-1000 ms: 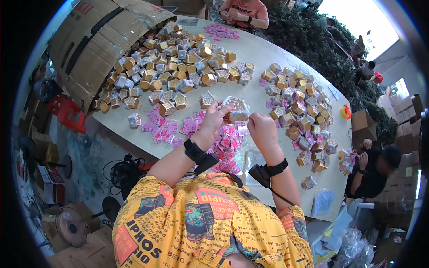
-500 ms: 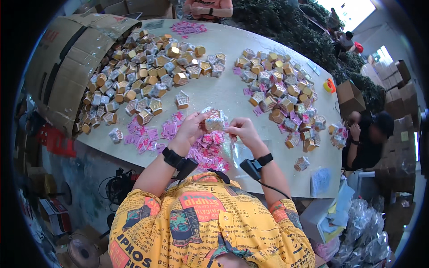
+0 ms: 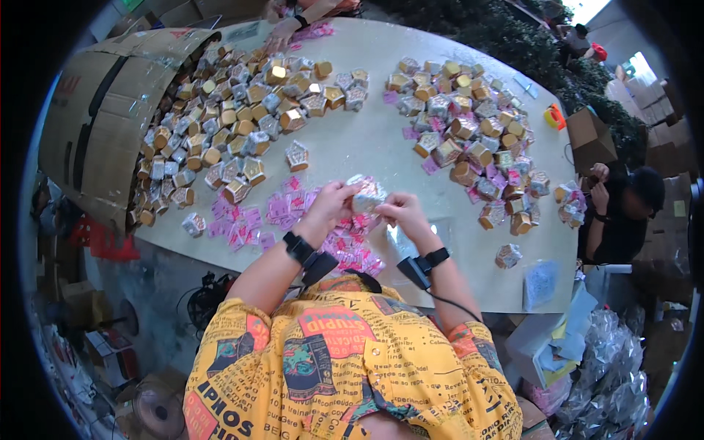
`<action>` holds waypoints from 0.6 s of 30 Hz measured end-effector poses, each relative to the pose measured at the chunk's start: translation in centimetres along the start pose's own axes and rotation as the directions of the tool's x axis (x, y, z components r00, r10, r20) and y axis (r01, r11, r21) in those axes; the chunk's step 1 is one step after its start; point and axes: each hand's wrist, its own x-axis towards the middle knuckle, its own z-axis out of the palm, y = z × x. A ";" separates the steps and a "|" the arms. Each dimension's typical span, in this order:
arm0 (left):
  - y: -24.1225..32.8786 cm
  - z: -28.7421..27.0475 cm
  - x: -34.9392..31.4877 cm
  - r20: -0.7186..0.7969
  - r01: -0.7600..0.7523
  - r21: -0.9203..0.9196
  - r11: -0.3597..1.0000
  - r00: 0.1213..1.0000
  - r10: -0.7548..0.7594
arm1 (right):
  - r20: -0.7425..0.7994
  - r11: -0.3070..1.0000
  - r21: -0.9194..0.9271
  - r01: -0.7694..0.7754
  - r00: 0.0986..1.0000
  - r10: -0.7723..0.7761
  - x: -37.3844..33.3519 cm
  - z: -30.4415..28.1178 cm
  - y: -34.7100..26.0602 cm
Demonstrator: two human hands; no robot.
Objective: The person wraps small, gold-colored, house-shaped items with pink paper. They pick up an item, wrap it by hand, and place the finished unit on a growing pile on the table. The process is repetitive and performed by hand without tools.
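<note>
A small wrapped pentagonal box [image 3: 369,195], pale and glittery on top, is held up over the table between my two hands. My left hand [image 3: 334,204] grips its left side. At its lower right edge, the fingers of my right hand [image 3: 405,213] are pinched together; whether they hold the box or only its clear wrapping is too small to tell. Pink printed packets [image 3: 352,249] lie heaped on the table below my hands, with more pink packets [image 3: 240,222] to the left. A single gold-sided box [image 3: 296,155] stands beyond my left hand.
A big pile of gold boxes [image 3: 242,110] spills from a cardboard carton [image 3: 110,125] on the left. Another pile [image 3: 477,139], mixed with pink packets, lies at right. Clear plastic bags [image 3: 540,284] sit near the right edge. Co-workers are at the far side and right [image 3: 623,213].
The view has shifted slightly. Both my hands still hold the box, which appears turned a little. At the far edge, a co-worker's hand now reaches over the table toward the left pile.
</note>
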 end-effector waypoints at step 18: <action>-5.9 -1.1 11.1 0.536 -0.379 0.750 -0.542 0.828 0.162 | -0.316 0.753 -0.654 -0.075 0.931 -0.182 -6.0 -11.7 7.6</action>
